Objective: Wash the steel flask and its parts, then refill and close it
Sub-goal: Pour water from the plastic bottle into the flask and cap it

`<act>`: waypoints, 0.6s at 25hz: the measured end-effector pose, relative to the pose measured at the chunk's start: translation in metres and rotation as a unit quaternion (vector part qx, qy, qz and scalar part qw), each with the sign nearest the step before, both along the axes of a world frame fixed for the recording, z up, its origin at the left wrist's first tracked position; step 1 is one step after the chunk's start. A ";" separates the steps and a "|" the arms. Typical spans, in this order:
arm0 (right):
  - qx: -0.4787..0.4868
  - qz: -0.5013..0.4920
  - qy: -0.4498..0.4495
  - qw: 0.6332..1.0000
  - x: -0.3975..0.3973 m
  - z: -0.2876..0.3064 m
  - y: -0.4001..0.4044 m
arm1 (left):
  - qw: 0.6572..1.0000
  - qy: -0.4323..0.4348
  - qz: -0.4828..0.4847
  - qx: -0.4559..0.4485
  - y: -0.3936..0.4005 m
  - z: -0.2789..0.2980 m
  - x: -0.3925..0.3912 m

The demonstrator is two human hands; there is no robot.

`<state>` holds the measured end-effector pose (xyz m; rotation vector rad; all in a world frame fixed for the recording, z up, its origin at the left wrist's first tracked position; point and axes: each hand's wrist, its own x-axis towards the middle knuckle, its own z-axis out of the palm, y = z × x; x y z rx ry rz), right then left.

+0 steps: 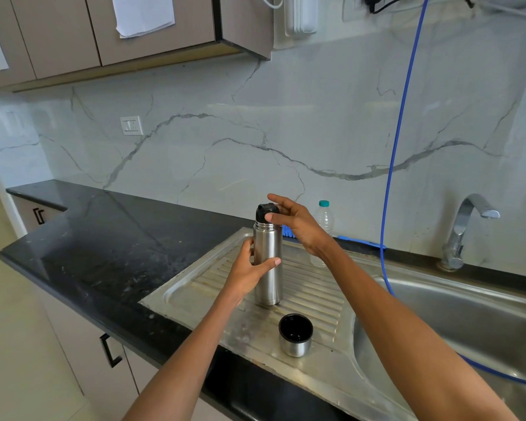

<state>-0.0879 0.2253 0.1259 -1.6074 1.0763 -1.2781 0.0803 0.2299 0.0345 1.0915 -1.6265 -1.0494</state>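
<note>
I stood in a home kitchen. A black stone counter (104, 238) ran along the wall, and set into it was a steel sink (468, 329) with a ribbed draining board (313, 299) and a chrome tap (465, 232). Grey-veined marble slabs (286, 132) backed the counter, with a switch plate (131, 125) fixed to them. Matt cabinets (119, 31) hung overhead and handled cupboard doors (110, 354) sat below. A blue hose (398, 141) trailed down into the basin, and a plastic water bottle (324, 217) stood by the wall.
</note>
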 end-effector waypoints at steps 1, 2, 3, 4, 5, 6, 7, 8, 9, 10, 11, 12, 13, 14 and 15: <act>-0.010 -0.012 0.017 1.000 0.003 0.001 0.000 | 1.000 -0.002 0.000 -0.001 0.001 0.000 0.000; -0.018 -0.026 0.046 0.998 0.007 0.003 0.001 | 1.000 -0.004 0.000 -0.003 0.000 0.000 -0.001; -0.021 -0.036 0.069 0.997 0.012 0.004 0.000 | 1.000 -0.006 0.001 -0.004 0.000 0.000 0.000; -0.016 -0.040 0.083 0.996 0.014 0.004 -0.001 | 1.000 -0.008 0.002 -0.005 -0.001 0.000 0.000; -0.008 -0.031 0.077 0.996 0.014 0.002 -0.002 | 1.000 -0.010 0.003 -0.006 -0.002 -0.001 0.001; 0.002 -0.015 0.058 0.998 0.012 -0.001 -0.003 | 1.000 -0.014 0.003 -0.006 -0.003 -0.001 0.001; 0.012 0.004 0.028 1.000 0.009 -0.003 -0.004 | 1.000 -0.018 0.003 -0.005 -0.003 -0.001 0.002; 0.017 0.017 0.007 1.000 0.005 -0.004 -0.003 | 1.000 -0.021 0.004 -0.005 -0.003 -0.001 0.002; 0.018 0.022 -0.006 1.000 0.001 -0.005 -0.003 | 1.000 -0.022 0.004 -0.004 -0.004 -0.001 0.002; 0.015 0.018 -0.009 1.000 -0.001 -0.005 -0.003 | 1.000 -0.024 0.003 -0.005 -0.004 -0.002 0.002; 0.008 0.012 -0.010 1.000 -0.001 -0.004 -0.004 | 1.000 -0.025 0.003 -0.007 -0.004 -0.002 0.001; 0.000 0.002 -0.006 1.000 0.002 -0.003 -0.004 | 1.000 -0.026 0.003 -0.009 -0.004 -0.003 0.001; -0.009 -0.011 -0.004 1.000 0.005 -0.002 -0.004 | 1.000 -0.027 0.004 -0.012 -0.004 -0.003 0.001; -0.013 -0.023 -0.002 1.000 0.009 -0.002 -0.004 | 1.000 -0.028 0.005 -0.014 -0.004 -0.003 0.001; -0.012 -0.031 -0.006 0.999 0.012 -0.002 -0.004 | 0.999 -0.029 0.004 -0.014 -0.004 -0.003 0.001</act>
